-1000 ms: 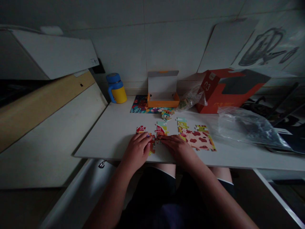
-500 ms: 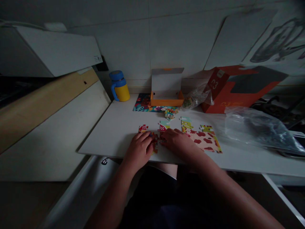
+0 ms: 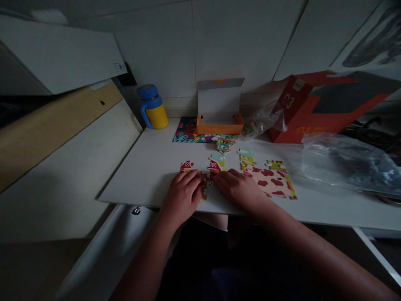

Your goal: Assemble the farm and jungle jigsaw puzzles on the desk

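Observation:
Jigsaw pieces lie on the white tabletop in front of me. My left hand [image 3: 183, 193] grips a group of joined puzzle pieces [image 3: 204, 188] near the front edge, covering most of it with bent fingers. Close on its right, my right hand [image 3: 234, 186] has its fingers closed on a puzzle piece with a red barn [image 3: 216, 164]; the fingertips hide its lower part. Another red barn piece [image 3: 187, 165] shows just beyond my left fingers. Right of my right hand lies a joined section with a spotted cow [image 3: 274, 182]. A small pile of loose pieces [image 3: 224, 145] sits farther back.
An open orange box [image 3: 220, 127] stands on a colourful picture sheet [image 3: 183, 131] at the back. A blue and yellow flask [image 3: 153, 108] is at left. To the right are clear plastic bags [image 3: 347, 163] and a large red box [image 3: 316, 108]. A white panel [image 3: 72, 175] borders the left side.
The camera view has shifted slightly. Both hands stay at the puzzle pieces; the right-hand barn piece looks slightly lower and closer to the left-hand group.

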A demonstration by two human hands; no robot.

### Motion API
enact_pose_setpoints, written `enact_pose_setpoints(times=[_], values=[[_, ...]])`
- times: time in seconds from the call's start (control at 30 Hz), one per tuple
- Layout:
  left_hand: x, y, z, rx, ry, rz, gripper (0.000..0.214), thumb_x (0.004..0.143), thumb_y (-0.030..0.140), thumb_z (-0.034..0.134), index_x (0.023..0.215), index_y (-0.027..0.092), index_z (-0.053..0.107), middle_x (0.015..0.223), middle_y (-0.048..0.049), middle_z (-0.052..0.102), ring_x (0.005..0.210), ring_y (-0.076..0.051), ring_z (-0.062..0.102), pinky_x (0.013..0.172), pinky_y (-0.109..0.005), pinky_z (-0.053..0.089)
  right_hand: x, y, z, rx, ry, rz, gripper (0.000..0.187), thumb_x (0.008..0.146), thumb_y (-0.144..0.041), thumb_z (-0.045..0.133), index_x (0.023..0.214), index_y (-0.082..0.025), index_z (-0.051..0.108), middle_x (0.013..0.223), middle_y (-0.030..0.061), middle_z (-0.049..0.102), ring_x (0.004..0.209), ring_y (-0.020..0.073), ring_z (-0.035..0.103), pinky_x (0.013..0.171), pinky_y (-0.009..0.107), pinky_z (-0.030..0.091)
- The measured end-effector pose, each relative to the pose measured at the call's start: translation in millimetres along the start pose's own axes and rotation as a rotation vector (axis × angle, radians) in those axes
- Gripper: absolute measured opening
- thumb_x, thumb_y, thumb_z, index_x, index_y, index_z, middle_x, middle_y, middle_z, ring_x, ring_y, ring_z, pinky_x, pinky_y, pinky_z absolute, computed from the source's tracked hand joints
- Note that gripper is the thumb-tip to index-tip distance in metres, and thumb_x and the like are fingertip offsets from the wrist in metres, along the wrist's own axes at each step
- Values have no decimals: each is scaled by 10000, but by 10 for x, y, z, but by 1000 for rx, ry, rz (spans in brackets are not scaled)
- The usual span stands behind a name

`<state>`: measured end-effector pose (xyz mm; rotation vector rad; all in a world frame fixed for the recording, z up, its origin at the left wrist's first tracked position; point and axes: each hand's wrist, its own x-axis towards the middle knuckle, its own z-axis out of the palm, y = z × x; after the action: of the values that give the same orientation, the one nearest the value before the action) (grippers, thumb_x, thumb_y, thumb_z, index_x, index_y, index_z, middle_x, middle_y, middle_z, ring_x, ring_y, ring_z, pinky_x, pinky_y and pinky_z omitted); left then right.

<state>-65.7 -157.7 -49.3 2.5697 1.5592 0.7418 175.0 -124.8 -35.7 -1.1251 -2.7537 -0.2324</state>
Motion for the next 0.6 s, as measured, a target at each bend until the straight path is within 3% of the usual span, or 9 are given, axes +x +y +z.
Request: enact_pose_setpoints(times=[0.17,0.3,0.6], values=[[27,15,-11,-17,-15,-3,296,1039,220,570,1297,228,716,1496,-92,659,1418,-290,567,1243,-544,463,-24,109,-18,184,38,40,257,1077,-262,588,1267,-191,746,1213,134,779,1026,273,727,916,409,602],[43,13,-17,-26,-26,-1,287,1044,225,571,1294,234,709,1499,-86,657,1414,-289,570,1231,-555,468,-28,206,-51,237,-13,29,232,1051,-225,612,1227,-204,761,1153,130,787,1003,272,744,882,396,600],[43,3,5,-19,-22,13,305,1009,190,618,1301,222,697,1511,-90,648,1423,-291,562,1236,-557,465,56,157,-178,-77,-71,-220,218,975,-39,590,1078,-154,743,1026,124,769,891,245,706,755,357,543]])
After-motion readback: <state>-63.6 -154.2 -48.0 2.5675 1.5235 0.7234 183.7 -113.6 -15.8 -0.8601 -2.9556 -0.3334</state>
